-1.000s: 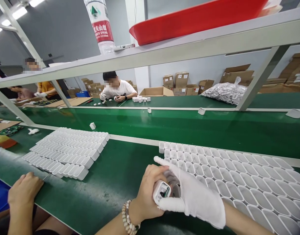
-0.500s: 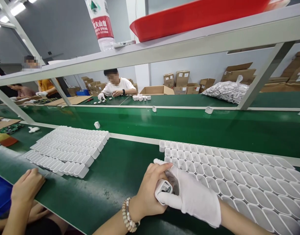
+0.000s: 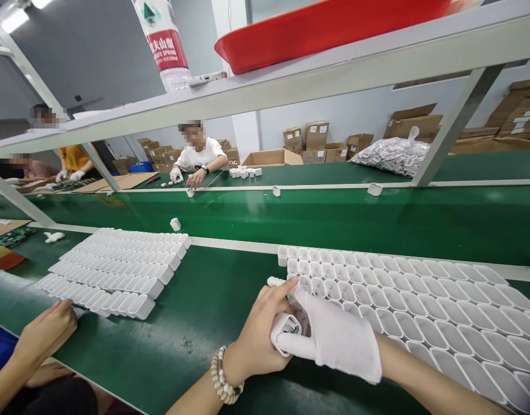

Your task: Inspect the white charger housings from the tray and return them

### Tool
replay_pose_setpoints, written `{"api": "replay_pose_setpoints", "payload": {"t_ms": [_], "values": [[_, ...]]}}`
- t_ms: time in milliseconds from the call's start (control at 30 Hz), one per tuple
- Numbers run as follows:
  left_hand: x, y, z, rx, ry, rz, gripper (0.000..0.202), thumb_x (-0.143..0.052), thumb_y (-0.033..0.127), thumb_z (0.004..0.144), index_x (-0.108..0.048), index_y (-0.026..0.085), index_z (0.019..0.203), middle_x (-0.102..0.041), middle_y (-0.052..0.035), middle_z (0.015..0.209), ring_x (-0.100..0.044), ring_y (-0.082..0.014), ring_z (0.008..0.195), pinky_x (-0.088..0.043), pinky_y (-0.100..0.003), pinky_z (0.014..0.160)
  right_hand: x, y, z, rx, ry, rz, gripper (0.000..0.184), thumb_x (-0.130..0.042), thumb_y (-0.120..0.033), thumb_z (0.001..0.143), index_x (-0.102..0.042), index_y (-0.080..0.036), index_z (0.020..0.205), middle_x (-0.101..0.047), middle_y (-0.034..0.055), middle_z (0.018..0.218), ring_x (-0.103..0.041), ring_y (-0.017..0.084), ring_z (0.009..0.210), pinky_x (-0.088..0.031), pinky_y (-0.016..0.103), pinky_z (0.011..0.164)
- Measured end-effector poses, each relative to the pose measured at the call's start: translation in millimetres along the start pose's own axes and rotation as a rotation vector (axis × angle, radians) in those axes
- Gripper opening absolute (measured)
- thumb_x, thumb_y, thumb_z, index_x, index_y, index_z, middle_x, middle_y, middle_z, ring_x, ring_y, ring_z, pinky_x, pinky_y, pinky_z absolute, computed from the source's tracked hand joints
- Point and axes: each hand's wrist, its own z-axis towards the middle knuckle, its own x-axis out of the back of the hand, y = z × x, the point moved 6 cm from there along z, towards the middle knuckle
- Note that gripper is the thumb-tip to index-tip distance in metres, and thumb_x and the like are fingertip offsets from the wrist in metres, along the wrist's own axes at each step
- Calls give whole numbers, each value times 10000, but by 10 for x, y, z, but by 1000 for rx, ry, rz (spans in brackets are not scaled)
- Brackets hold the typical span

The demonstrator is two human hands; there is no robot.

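Since a second ago the bare left hand [image 3: 258, 341] has curled tighter over the white charger housing [image 3: 286, 328], which the gloved right hand [image 3: 339, 344] pinches from below, just beside the rows of empty housings [image 3: 420, 305] on the counter [image 3: 196, 323].

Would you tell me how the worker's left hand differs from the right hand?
The left hand is bare; the right hand is gloved in white. The left hand's wrist has a bead bracelet; the right hand's has none. Both hold one white casing.
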Motion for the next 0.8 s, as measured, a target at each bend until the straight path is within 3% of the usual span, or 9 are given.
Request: {"api": "replay_pose_setpoints", "payload": {"t_ms": [133,233,300,400,500,633,800], "values": [[29,26,-2,28,16,-136,742,-603,226,853,-305,200,1532,-648,-19,755,-608,-242,813,-496,-438,872,62,-133,-121,-132,-165,86,180,-653,-300,828,-528,-211,922,-529,-47,731,-486,92,607,-407,209,539],[34,56,17,33,17,-216,716,-611,217,881,-307,217,1529,-614,-3,747,-604,-211,769,-516,-408,857,150,-142,-171,-218,-131,78,163,-610,-340,887,-587,-226,1002,-515,-70,653,-415,64,491,-338,185,451],[27,52,19,57,16,-267,715,-622,222,883,-312,212,1528,-594,2,748,-597,-194,736,-524,-388,832,181,-148,-161,-208,-86,34,159,-607,-337,888,-620,-224,1000,-538,-66,641,-427,59,463,-337,186,444],[10,7,-2,138,22,-337,791,-647,230,870,-262,187,1560,-563,11,729,-579,-169,685,-518,-358,797,187,-141,-129,-187,-24,-80,219,-629,-356,861,-678,-231,1034,-625,-14,826,-478,62,480,-368,213,456],[-52,-48,-31,216,-41,-405,883,-638,191,863,-147,181,1597,-558,17,698,-550,-143,628,-494,-298,714,210,-140,-106,-170,83,-217,178,-634,-285,827,-728,-240,971,-628,10,953,-548,97,633,-419,237,562],[-163,-82,-44,223,-181,-482,967,-628,162,829,-50,200,1605,-642,-40,820,-576,-146,651,-478,-253,637,149,-176,-94,-71,64,-323,217,-535,-201,860,-726,-211,759,-643,2,797,-574,127,711,-410,273,669],[-157,-111,-16,221,-208,-462,1001,-640,169,792,-60,191,1607,-672,-34,832,-593,-151,653,-503,-259,653,155,-160,-147,-42,71,-343,254,-505,-228,893,-726,-209,769,-657,8,743,-576,132,672,-421,274,650]]}}
